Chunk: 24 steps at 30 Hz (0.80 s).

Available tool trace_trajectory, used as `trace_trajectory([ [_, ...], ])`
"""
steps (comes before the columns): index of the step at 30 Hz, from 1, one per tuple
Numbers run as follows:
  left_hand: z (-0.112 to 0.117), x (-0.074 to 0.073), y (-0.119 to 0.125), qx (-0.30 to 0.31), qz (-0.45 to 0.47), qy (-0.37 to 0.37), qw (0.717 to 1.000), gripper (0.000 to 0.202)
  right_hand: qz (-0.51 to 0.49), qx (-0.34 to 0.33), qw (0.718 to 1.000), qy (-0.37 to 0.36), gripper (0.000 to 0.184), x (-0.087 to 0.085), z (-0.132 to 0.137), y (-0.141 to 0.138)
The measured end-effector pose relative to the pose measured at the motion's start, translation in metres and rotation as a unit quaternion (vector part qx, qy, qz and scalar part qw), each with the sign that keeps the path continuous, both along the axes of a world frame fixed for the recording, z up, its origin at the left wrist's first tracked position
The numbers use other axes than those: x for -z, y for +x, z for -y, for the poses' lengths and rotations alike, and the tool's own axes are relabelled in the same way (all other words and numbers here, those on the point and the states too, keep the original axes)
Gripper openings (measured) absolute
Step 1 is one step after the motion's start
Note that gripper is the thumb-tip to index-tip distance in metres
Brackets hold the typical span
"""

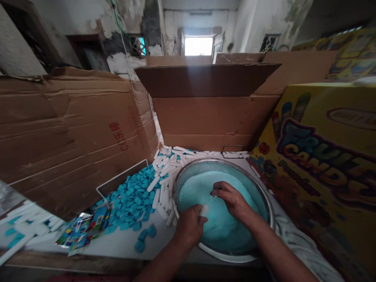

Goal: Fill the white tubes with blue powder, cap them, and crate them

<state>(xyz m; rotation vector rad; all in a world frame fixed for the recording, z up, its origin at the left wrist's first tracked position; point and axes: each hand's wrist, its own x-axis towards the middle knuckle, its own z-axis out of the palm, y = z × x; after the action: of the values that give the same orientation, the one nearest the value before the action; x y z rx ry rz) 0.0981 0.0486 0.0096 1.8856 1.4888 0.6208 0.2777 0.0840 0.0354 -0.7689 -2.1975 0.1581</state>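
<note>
A wide metal basin holds pale blue powder. Over its near left side, my left hand is closed around a short white plastic tube, tilted, with one end toward my right hand. My right hand is pinched above the powder, a little right of the tube. Something small and pale shows below its fingertips, too blurred to name. Left of the basin lie many loose white tubes and a heap of small blue caps.
Shiny printed wrappers lie at the front left beside more white tubes. Cardboard sheets wall the left and an open carton the back. A yellow printed candy box stands close on the right.
</note>
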Motion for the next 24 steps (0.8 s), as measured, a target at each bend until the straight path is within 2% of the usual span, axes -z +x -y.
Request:
trace_trajectory([
  [10, 0.0011, -0.0047, 0.0001, 0.012, -0.022, 0.003, 1.0, 0.014, 0.006, 0.002, 1.0, -0.012, 0.037, -0.0001, -0.0003, 0.0026],
  [24, 0.0004, -0.0012, -0.0016, 0.021, -0.044, -0.004, 0.999, 0.012, -0.026, -0.007, 0.999, -0.019, 0.031, -0.0018, -0.0003, 0.0032],
])
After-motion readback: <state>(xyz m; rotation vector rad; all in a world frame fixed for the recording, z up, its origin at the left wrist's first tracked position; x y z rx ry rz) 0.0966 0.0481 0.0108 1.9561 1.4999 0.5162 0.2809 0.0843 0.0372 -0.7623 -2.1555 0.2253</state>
